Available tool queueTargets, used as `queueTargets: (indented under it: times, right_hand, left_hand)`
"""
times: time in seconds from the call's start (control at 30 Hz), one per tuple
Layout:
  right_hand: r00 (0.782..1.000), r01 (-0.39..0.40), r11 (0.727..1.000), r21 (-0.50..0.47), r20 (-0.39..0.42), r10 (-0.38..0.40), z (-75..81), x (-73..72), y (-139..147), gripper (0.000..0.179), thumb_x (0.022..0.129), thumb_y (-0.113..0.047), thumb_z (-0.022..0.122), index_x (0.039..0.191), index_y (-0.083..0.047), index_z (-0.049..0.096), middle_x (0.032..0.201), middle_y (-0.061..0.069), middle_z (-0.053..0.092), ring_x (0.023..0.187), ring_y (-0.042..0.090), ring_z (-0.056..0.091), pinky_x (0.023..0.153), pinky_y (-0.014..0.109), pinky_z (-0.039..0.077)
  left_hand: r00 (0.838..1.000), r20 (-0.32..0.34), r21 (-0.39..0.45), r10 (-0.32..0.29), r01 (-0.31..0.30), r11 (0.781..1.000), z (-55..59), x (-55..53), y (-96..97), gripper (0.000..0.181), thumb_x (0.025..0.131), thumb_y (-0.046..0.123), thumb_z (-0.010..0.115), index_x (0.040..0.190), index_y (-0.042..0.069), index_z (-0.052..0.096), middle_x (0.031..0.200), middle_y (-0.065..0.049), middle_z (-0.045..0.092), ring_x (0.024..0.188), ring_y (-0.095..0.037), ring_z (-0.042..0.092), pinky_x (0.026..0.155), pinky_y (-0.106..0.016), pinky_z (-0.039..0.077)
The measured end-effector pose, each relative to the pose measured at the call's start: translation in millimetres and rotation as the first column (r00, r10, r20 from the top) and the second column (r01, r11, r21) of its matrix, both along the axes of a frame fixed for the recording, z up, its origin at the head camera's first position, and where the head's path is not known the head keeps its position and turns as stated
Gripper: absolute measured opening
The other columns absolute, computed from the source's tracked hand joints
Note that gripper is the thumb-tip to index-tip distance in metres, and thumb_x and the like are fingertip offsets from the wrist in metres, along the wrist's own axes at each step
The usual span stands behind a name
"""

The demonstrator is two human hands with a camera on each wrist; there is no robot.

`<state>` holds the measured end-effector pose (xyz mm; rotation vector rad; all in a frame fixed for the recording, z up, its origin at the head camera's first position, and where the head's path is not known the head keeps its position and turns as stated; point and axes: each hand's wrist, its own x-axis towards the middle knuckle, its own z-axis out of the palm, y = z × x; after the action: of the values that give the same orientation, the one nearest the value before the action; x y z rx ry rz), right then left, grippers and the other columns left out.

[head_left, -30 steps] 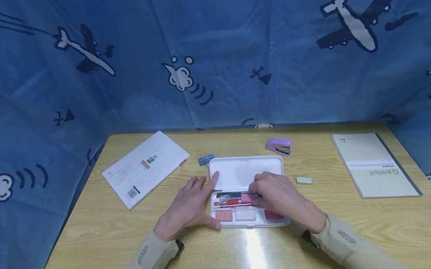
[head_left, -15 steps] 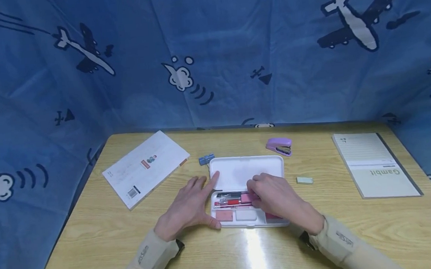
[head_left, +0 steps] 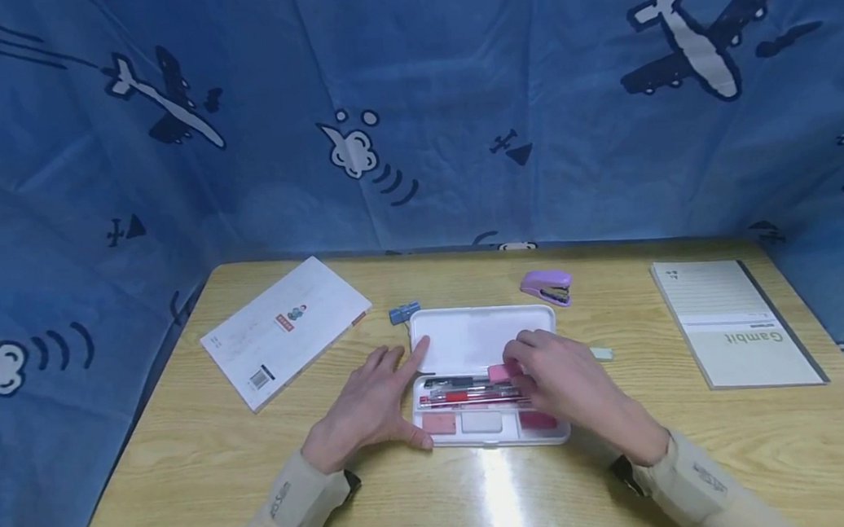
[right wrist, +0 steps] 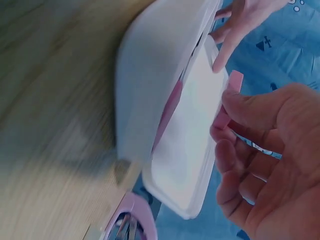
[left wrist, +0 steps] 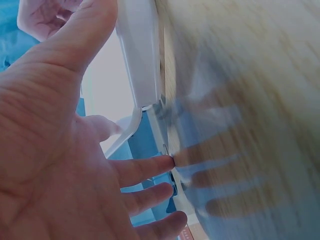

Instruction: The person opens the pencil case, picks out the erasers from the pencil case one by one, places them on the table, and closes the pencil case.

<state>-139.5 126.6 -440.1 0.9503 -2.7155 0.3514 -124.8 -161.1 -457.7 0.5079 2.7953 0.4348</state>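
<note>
My right hand (head_left: pixel 558 372) pinches a pink eraser (head_left: pixel 501 373) between thumb and fingers, over the hinge side of an open white pencil case (head_left: pixel 464 338). In the right wrist view the eraser (right wrist: pixel 232 95) shows on both sides of the thumb. Several pens (head_left: pixel 457 396) lie in the long compartment, a red one among them. In the front compartments are a light pink block (head_left: pixel 439 423), a white block (head_left: pixel 480 422) and a darker pink block (head_left: pixel 537 420). My left hand (head_left: pixel 369 402) steadies the case's left side, fingers extended, index at the lid and thumb at the front corner.
A purple stapler (head_left: pixel 547 286) stands behind the case, and a blue object (head_left: pixel 404 312) lies at its back left corner. A pale green eraser-like block (head_left: pixel 602 354) is partly behind my right hand. A white booklet (head_left: pixel 287 330) lies left, a Gambit notebook (head_left: pixel 739 331) right.
My right hand has lifted the pink eraser out from among the pens and moved slightly right and back with it. More of the pens now shows. The left hand stays still.
</note>
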Motion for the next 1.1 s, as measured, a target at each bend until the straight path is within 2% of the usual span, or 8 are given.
queueTargets:
  times: [0.2, 0.47, 0.77, 0.97, 1.1]
  right_hand:
    - [0.999, 0.043, 0.998, -0.034, -0.015, -0.044, 2.0, 2.3, 27, 0.026, 0.071, -0.002, 0.083, 0.087, -0.017, 0.07, 0.086, -0.004, 0.067, 0.072, 0.011, 0.057, 0.056, 0.026, 0.048]
    - [0.993, 0.085, 0.995, -0.057, -0.082, -0.09, 0.9, 0.5, 72, 0.027, 0.067, 0.002, 0.084, 0.083, -0.014, 0.07, 0.084, 0.0, 0.069, 0.07, 0.015, 0.06, 0.055, 0.03, 0.049]
    - [0.971, 0.238, 0.971, -0.013, 0.015, -0.237, 2.7, -1.0, 116, 0.027, 0.068, 0.003, 0.08, 0.081, -0.016, 0.068, 0.082, 0.0, 0.066, 0.067, 0.014, 0.052, 0.051, 0.028, 0.04]
    - [0.954, 0.298, 0.954, -0.008, 0.009, -0.298, -2.6, -5.1, 144, 0.024, 0.064, 0.005, 0.08, 0.082, -0.01, 0.071, 0.079, 0.005, 0.07, 0.064, 0.02, 0.053, 0.051, 0.03, 0.036]
    - [0.937, 0.346, 0.938, 0.038, 0.047, -0.347, -4.2, -7.6, 157, 0.024, 0.065, 0.004, 0.081, 0.085, -0.007, 0.073, 0.077, 0.008, 0.07, 0.064, 0.024, 0.055, 0.05, 0.033, 0.036]
  left_hand:
    - [1.0, -0.001, 0.005, 0.0, 0.0, 1.0, -0.9, 0.4, 0.2, 0.143, 0.053, 0.066, 0.091, 0.165, 0.031, 0.008, 0.164, -0.019, 0.031, 0.152, -0.044, 0.026, 0.12, -0.061, 0.031]
    - [1.0, 0.003, 0.009, -0.001, 0.001, 1.0, -1.8, -0.3, 1.0, 0.143, 0.054, 0.066, 0.091, 0.165, 0.031, 0.008, 0.164, -0.019, 0.031, 0.152, -0.044, 0.026, 0.12, -0.062, 0.031]
    - [1.0, -0.013, 0.003, -0.001, 0.001, 1.0, -2.5, -0.5, -0.1, 0.143, 0.054, 0.066, 0.091, 0.165, 0.03, 0.009, 0.163, -0.02, 0.033, 0.151, -0.044, 0.027, 0.119, -0.061, 0.032]
    - [1.0, -0.013, 0.006, -0.002, 0.003, 1.0, -2.1, -0.2, -1.0, 0.143, 0.053, 0.067, 0.091, 0.165, 0.03, 0.009, 0.162, -0.02, 0.033, 0.151, -0.044, 0.027, 0.119, -0.062, 0.032]
    - [1.0, -0.009, 0.006, -0.004, 0.004, 1.0, -1.6, -0.1, -0.9, 0.143, 0.053, 0.068, 0.09, 0.165, 0.03, 0.009, 0.163, -0.02, 0.033, 0.151, -0.045, 0.026, 0.119, -0.062, 0.032]
